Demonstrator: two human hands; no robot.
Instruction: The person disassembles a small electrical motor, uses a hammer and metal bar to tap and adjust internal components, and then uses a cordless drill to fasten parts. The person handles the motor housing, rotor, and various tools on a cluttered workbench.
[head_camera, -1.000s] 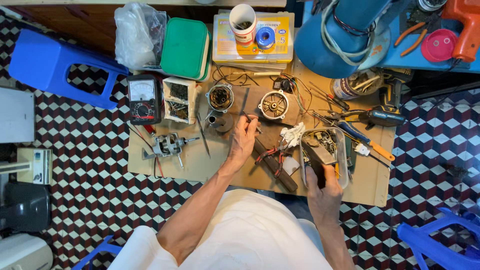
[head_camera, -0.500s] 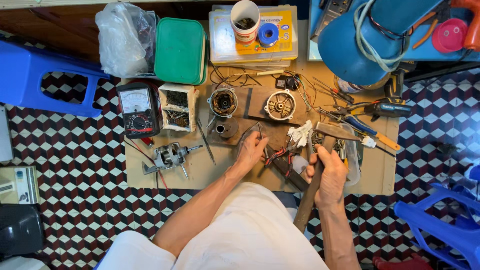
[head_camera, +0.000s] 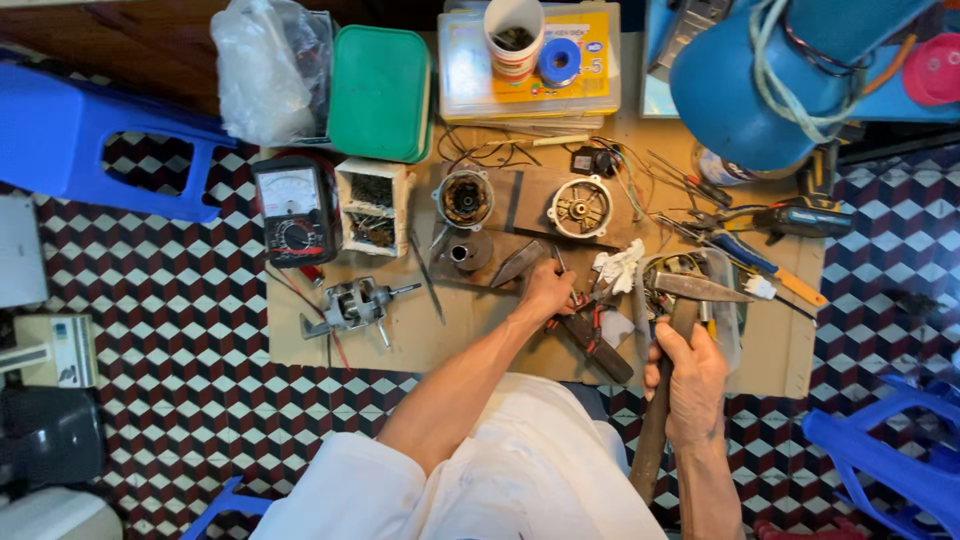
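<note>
the right hand is closed in a fist around the wooden handle of a hammer, whose metal head points right above the fist, near the right end of the cardboard-covered table. the left hand is curled with fingertips pressed on a small dark part at table centre, just beside red-handled pliers and a white rag. a motor rotor lies well apart at left, below an analog multimeter.

Hammer: wooden handle, dark metal head, upright in right hand's grip, lower right of centre. Flat metal chisel: slanted under left hand, frame centre.
</note>
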